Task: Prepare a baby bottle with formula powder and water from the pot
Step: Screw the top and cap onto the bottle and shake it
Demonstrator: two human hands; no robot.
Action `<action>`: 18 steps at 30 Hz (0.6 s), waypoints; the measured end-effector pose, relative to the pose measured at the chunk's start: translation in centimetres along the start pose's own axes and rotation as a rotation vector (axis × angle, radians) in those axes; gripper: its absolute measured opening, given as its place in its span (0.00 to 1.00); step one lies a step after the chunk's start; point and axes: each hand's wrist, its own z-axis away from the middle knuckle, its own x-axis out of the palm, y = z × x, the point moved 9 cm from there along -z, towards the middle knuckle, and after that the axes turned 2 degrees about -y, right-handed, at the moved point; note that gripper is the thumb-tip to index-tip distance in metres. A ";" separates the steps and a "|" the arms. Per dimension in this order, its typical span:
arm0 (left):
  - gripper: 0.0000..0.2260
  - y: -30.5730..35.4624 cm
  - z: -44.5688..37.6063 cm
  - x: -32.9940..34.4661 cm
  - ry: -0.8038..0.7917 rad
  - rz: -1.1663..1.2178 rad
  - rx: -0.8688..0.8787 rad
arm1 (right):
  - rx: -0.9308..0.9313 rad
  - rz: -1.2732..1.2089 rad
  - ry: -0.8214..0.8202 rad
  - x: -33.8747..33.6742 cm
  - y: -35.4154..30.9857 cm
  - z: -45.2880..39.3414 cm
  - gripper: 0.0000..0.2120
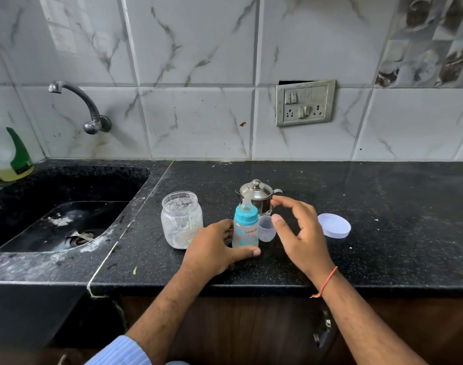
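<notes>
A baby bottle (245, 230) with a blue collar and a teat stands upright on the black counter. My left hand (214, 250) wraps around its base from the left. Just right of the bottle sits its clear cap (266, 229), upside down. My right hand (297, 231) hovers open beside the cap, fingers spread, holding nothing. Behind the bottle stands a small steel pot (256, 194) with its lid on. To the left is a clear jar (181, 219), open, with powder residue and a scoop inside.
The jar's white lid (334, 225) lies on the counter (383, 233) to the right. A black sink (67, 219) with a wall tap (89, 109) is at the left, with a detergent bottle (13, 156) behind it. A wall socket panel (305, 102) sits above.
</notes>
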 end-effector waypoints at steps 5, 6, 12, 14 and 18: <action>0.40 -0.1 0.3 0.1 0.001 0.024 0.023 | 0.254 0.034 -0.074 0.1 3.3 0.3 0.22; 0.40 -0.1 0.4 0.2 -0.004 0.019 0.024 | 0.293 0.051 -0.105 0.4 3.6 0.3 0.23; 0.40 0.4 0.9 -0.1 0.023 -0.040 0.065 | 0.372 0.202 -0.268 1.8 3.7 0.4 0.22; 0.41 0.5 0.9 -0.2 0.020 -0.040 0.073 | 0.354 0.176 -0.264 1.7 3.5 0.5 0.21; 0.40 0.6 1.0 -0.2 0.016 -0.059 0.082 | 0.302 0.044 -0.265 0.8 2.5 0.2 0.20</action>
